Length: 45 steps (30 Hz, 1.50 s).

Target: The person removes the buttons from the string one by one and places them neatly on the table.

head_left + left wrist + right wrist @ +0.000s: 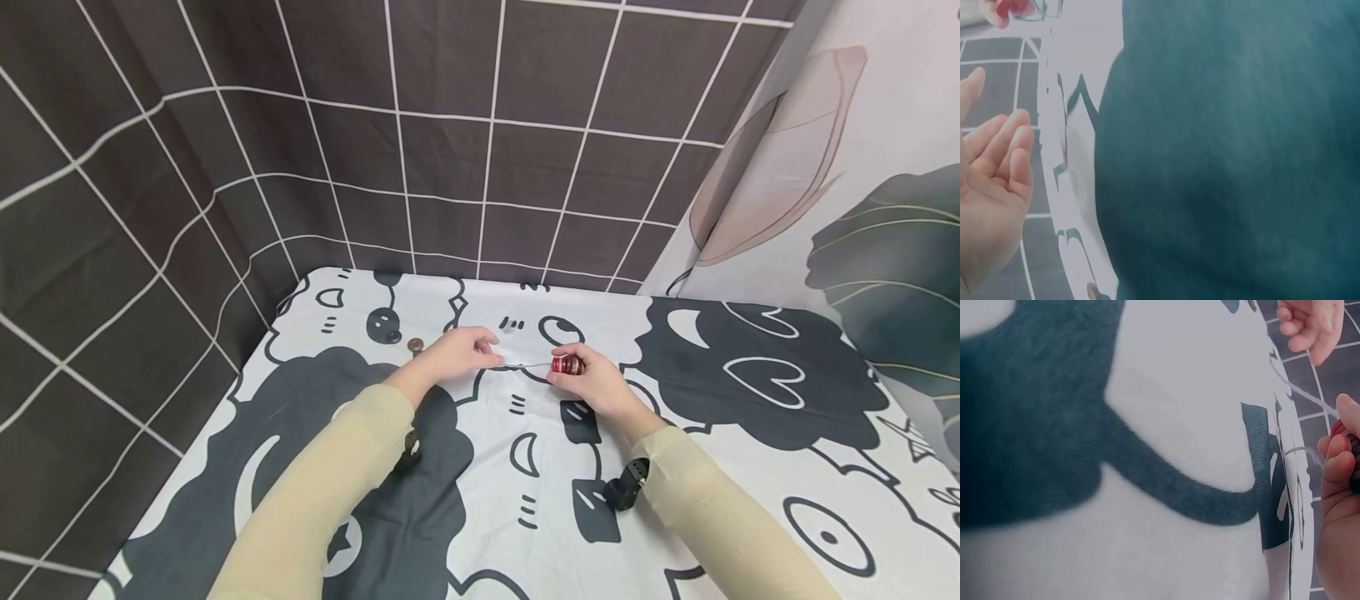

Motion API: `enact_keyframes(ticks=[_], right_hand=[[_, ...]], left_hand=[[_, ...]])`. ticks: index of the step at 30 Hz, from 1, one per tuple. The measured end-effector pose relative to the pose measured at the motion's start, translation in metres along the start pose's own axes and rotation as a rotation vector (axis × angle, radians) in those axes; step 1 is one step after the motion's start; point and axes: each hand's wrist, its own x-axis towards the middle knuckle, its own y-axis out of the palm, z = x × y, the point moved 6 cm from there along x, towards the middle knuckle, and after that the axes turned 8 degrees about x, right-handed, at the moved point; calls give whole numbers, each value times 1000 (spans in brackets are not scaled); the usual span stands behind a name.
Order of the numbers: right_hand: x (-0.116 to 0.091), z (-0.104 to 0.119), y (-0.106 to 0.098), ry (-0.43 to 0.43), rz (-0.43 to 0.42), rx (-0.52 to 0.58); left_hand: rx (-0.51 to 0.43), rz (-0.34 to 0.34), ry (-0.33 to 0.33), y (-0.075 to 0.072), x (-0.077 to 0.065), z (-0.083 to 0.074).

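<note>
My right hand (596,383) grips a small red-and-dark ringed thing (567,365) between thumb and fingers; its exact kind is unclear. A thin pale cord (1300,392) runs out from it, and a second strand (1304,450) shows lower down. In the head view the cord stretches across toward the fingertips of my left hand (462,352). That hand is held palm inward, its fingers loosely bent, and the left wrist view shows nothing in the fingers (1007,147). Part of the ringed thing is hidden by my right fingers.
A white cloth with dark cartoon prints (491,467) covers the table. Just left of my left hand lies a small brown round thing (416,344). Behind the table hangs a dark curtain with white grid lines (442,150); a leaf-patterned curtain (847,208) is at the right.
</note>
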Motion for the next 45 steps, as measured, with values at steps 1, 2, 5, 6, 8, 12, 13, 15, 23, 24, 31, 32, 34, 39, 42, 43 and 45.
enact_keyframes(ticks=[1, 2, 5, 6, 8, 12, 13, 15, 23, 24, 31, 32, 34, 39, 42, 43, 45], right_hand=[[0, 0, 0, 0, -1, -1], [1, 0, 0, 3, 2, 4], [1, -1, 0, 15, 5, 7], [1, -1, 0, 19, 7, 7], [1, -1, 1, 24, 7, 11], [1, -1, 1, 18, 6, 6], [1, -1, 1, 17, 7, 8], [1, -1, 0, 19, 13, 10], [1, 1, 4, 37, 43, 63], [1, 1, 5, 42, 47, 63], [0, 1, 7, 41, 64, 87], [1, 2, 8, 36, 65, 85], [1, 1, 9, 27, 70, 71], [1, 2, 10, 31, 76, 53], [1, 3, 10, 36, 80, 64], [1, 3, 10, 36, 83, 65], [1, 4, 10, 30, 84, 63]], left_hand=[[-9, 6, 5, 1, 0, -3], [-17, 12, 10, 1, 0, -6], [-45, 27, 22, 3, 2, -13], [-52, 29, 23, 4, 2, -15], [-69, 29, 30, 7, 3, -19], [-111, 25, 48, 11, 5, -24], [-117, 23, 53, 12, 6, -25], [-126, 25, 61, 15, 6, -27], [-166, 54, 52, 27, 9, -32], [-168, 54, 50, 28, 9, -32], [-167, 72, 62, 36, 12, -41], [-173, 77, 66, 38, 13, -42], [-186, 86, 80, 40, 14, -44], [-262, 101, 99, 46, 16, -47], [-301, 108, 96, 48, 17, -46], [-313, 109, 95, 49, 17, -46], [-325, 108, 93, 49, 17, -46]])
